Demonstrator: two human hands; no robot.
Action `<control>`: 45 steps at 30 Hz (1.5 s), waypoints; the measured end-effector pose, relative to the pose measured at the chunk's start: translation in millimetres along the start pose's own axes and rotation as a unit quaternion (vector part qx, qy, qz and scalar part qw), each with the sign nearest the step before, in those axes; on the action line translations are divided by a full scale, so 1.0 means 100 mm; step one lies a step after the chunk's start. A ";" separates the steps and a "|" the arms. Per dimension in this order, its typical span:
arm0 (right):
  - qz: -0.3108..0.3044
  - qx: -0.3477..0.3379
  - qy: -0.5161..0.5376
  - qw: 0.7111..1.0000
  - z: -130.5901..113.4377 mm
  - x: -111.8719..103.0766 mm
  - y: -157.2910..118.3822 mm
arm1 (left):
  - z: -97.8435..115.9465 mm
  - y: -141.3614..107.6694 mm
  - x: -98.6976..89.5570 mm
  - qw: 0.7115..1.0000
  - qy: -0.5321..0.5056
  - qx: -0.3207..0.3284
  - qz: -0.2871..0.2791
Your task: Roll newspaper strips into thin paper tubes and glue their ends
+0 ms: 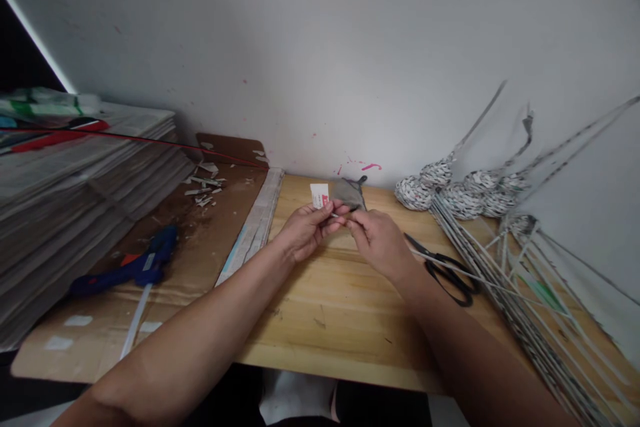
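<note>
My left hand and my right hand meet over the middle of the wooden table. Both are closed, fingertips pinching a thin rolled paper tube. A pale end of it shows at the left fingers, and its long part seems to run out under my right wrist to the right. Just beyond the fingers lie a grey cloth and a small white card with red print. Black-handled scissors rest beside my right forearm, partly under the tube.
Woven newspaper balls with long tails stand against the wall at right, near a bundle of paper tubes. At left, a blue glue gun and paper scraps lie on cardboard, beside stacked newspapers. Flat paper strips line the cardboard's edge.
</note>
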State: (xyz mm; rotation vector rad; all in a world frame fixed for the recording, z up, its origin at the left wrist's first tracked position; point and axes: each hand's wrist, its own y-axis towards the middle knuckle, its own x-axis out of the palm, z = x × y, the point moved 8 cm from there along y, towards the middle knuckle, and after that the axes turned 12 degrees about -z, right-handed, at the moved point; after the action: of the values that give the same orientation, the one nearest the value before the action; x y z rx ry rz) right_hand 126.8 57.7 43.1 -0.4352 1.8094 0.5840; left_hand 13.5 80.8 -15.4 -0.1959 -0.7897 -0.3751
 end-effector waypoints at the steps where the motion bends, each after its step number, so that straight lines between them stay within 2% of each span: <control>1: -0.005 0.001 0.006 1.000 0.01 0.01 0.00 | 0.00 0.00 0.00 1.000 0.002 -0.002 0.000; 8: 0.025 0.001 0.032 0.999 -0.01 -0.04 -0.01 | 0.02 0.01 -0.02 0.999 0.020 0.025 -0.011; 16: -0.039 0.018 0.163 0.986 0.07 0.06 0.00 | 0.02 0.02 -0.11 0.999 0.008 0.045 0.023; 18: -0.022 0.020 0.131 0.991 0.06 0.04 0.00 | 0.03 0.02 -0.12 0.998 0.001 0.050 0.038; 21: 0.021 0.012 0.026 0.999 0.01 -0.05 -0.01 | 0.05 0.02 -0.14 0.997 -0.008 0.058 0.054; 24: 0.022 0.010 -0.040 0.999 -0.02 -0.06 0.00 | 0.05 0.02 -0.14 0.997 -0.013 0.060 0.055; 28: -0.014 0.017 -0.019 1.000 0.00 -0.01 0.01 | 0.05 0.02 -0.15 0.997 -0.014 0.058 0.058; 34: 0.040 0.005 -0.024 0.999 -0.05 -0.12 -0.03 | 0.05 0.02 -0.13 0.996 -0.006 0.058 0.060; 38: 0.002 0.027 0.037 0.999 0.00 -0.07 -0.02 | 0.04 0.02 -0.11 0.997 -0.009 0.055 0.056; 45: 0.053 0.001 -0.064 0.997 -0.08 -0.14 -0.03 | 0.05 0.01 -0.12 0.996 -0.008 0.056 0.064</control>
State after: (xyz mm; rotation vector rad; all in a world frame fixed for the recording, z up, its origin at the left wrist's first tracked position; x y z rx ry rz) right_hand 127.1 50.8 57.9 -0.2953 1.7165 0.6677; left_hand 3.0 86.0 -21.1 -0.1447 -0.8077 -0.2082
